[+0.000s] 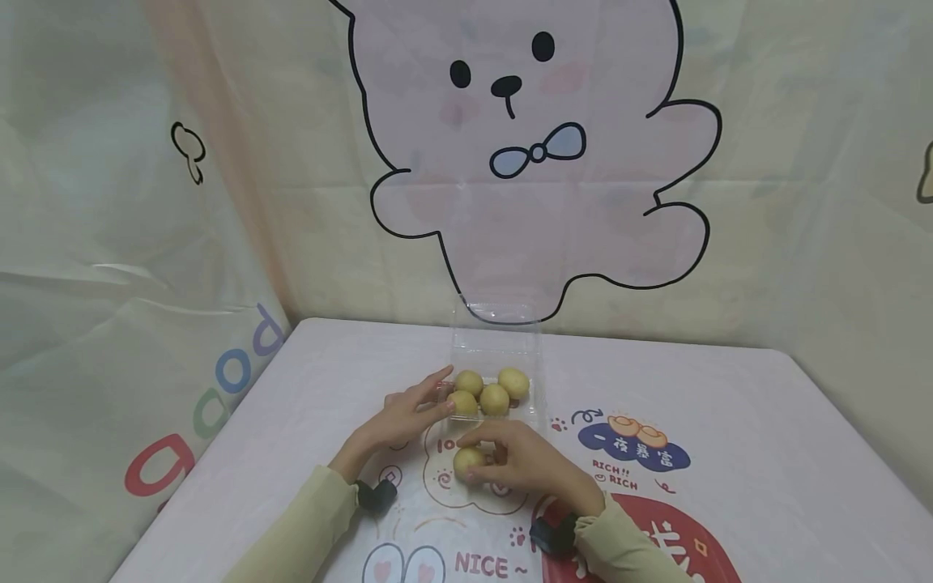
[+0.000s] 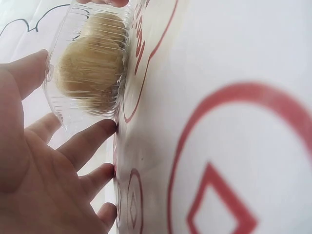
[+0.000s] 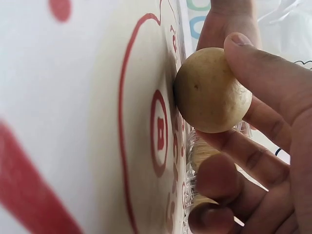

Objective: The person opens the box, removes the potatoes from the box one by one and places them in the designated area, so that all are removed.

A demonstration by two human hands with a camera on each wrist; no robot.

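Note:
A clear plastic clamshell box (image 1: 541, 402) stands with its lid raised at the back, holding several round yellow fruits (image 1: 495, 399). At its left side, my left hand (image 1: 411, 414) steadies the box, fingers fairly straight, with the thumb on the near left corner. In the left wrist view the thumb touches the box wall, and other fingertips (image 2: 108, 126) rest low by the table. In front of the box, my right hand (image 1: 521, 460) holds one more round yellow fruit (image 3: 209, 90) between thumb and fingers, low over the table. The right wrist view shows small brown specks on its skin.
A white table cover (image 1: 729, 421) with printed drawings and lettering lies under everything. The raised clear lid (image 1: 497, 328) stands behind the fruits, near the table's back edge. Beyond hangs a curtain (image 1: 598, 235) with a bear drawing; another sheet (image 1: 109, 267) hangs at the left.

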